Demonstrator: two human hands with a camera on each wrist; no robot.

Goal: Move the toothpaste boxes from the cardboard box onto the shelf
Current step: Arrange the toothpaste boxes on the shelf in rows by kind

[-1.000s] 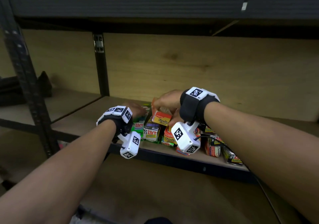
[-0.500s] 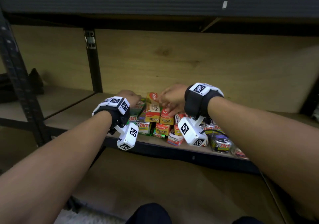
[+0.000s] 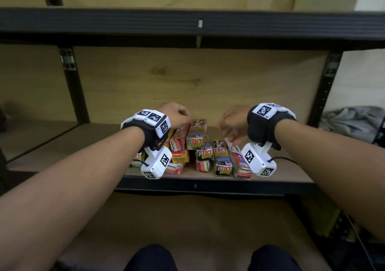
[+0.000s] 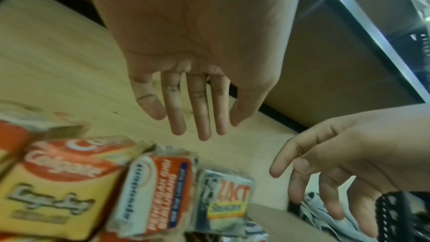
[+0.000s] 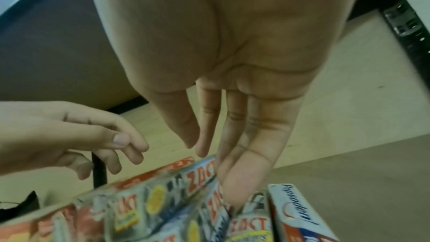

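- Here, in the head view, the toothpaste boxes (image 3: pixel 200 151) lie piled on the wooden shelf (image 3: pixel 291 172); the left hand (image 3: pixel 177 114) hangs over the pile's left side, the right hand (image 3: pixel 231 122) over its right, and grey cloth (image 3: pixel 352 122) lies far right.
- From the left wrist, the left hand (image 4: pixel 193 62) hovers above a Colgate box (image 4: pixel 58 181) with straight, loosely spread fingers holding nothing.
- From the right wrist, the right hand (image 5: pixel 232 80) reaches down, fingers extended, one fingertip (image 5: pixel 237 190) touching a Zact box (image 5: pixel 209 203) beside a Pepsodent box (image 5: pixel 300 214).
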